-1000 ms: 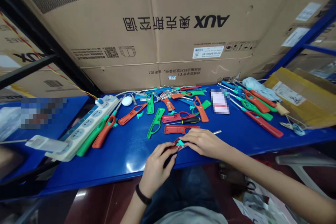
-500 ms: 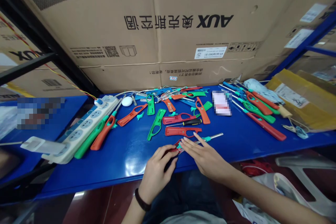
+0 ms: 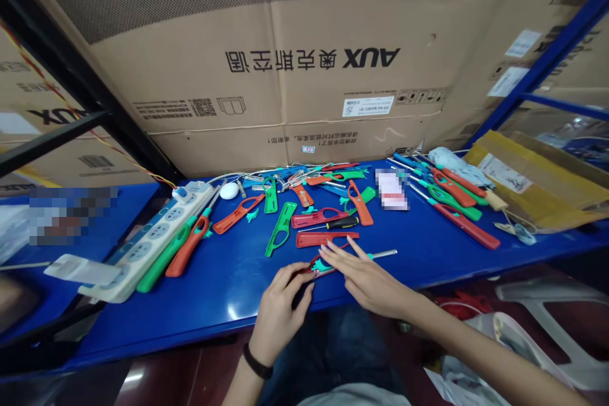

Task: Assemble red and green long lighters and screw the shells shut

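Observation:
A red long-neck lighter point(image 3: 311, 267), its shell open with a teal trigger and wires showing, lies low at the front of the blue table. My left hand point(image 3: 282, 307) is closed round its handle end, thumb and fingers pinching it. Over its middle my right hand point(image 3: 364, 276) lies with fingers stretched out, touching the teal part and hiding some of it. The metal tube point(image 3: 385, 254) sticks out to the right beyond my fingers. Just behind are a red shell half point(image 3: 326, 240) and a black-and-yellow screwdriver point(image 3: 340, 223).
A white power strip point(image 3: 143, 247) with a green and an orange lighter point(image 3: 188, 247) beside it stands left. Several shell halves and metal parts lie at the back. More lighters point(image 3: 469, 223) and a yellow package point(image 3: 528, 187) are right. A large carton point(image 3: 285, 6) walls the back.
The camera view has shifted slightly. My right hand's fingers have moved a little along the lighter toward its handle end; my left hand keeps its hold.

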The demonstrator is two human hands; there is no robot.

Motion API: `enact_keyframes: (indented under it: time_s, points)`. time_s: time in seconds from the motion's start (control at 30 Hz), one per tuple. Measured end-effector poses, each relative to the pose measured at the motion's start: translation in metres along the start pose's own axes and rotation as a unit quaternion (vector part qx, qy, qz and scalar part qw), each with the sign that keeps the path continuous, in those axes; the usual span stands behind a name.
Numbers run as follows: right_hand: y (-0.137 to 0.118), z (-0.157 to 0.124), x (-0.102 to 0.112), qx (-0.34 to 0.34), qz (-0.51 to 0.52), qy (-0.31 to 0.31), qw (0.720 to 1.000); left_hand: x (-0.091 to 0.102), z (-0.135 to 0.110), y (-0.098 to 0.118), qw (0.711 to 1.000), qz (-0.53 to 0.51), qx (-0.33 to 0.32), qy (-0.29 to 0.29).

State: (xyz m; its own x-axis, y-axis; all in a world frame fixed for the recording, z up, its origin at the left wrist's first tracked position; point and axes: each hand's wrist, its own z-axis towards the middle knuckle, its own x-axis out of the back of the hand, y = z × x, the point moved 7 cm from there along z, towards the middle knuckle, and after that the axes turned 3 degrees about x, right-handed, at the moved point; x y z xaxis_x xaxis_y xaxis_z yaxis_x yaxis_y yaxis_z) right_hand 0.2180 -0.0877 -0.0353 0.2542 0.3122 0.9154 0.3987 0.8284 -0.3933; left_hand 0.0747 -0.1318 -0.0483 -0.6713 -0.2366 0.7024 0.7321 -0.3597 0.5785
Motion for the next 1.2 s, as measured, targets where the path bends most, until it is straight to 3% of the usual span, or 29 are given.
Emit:
enact_keyframes:
  time_s: [0.1, 0.33, 0.5, 0.73, 0.97, 1.2]
  points:
    - [0.001, 0.000, 0.005, -0.014, -0.019, 0.011, 1.000, -0.002, -0.001, -0.001, 1.000, -0.001, 0.000, 0.001]
    - [-0.009, -0.001, -0.016, 0.026, -0.074, -0.021, 0.997, -0.002, 0.000, -0.002, 1.000, -0.011, 0.001, -0.009]
    - [-0.008, -0.002, -0.015, 0.032, -0.034, -0.013, 0.999, -0.001, 0.002, 0.002, 1.000, 0.004, 0.001, -0.012]
    - [0.020, -0.008, 0.009, -0.054, 0.003, 0.119, 0.991, -0.001, 0.001, 0.001, 0.999, 0.035, 0.023, 0.034]
    - [0.020, -0.004, 0.008, -0.022, -0.014, 0.145, 0.989, -0.001, -0.002, 0.000, 0.999, 0.035, 0.020, 0.025]
    - [0.017, -0.012, 0.004, 0.058, -0.069, 0.172, 0.981, 0.000, -0.002, 0.001, 0.999, 0.027, 0.017, 0.035]
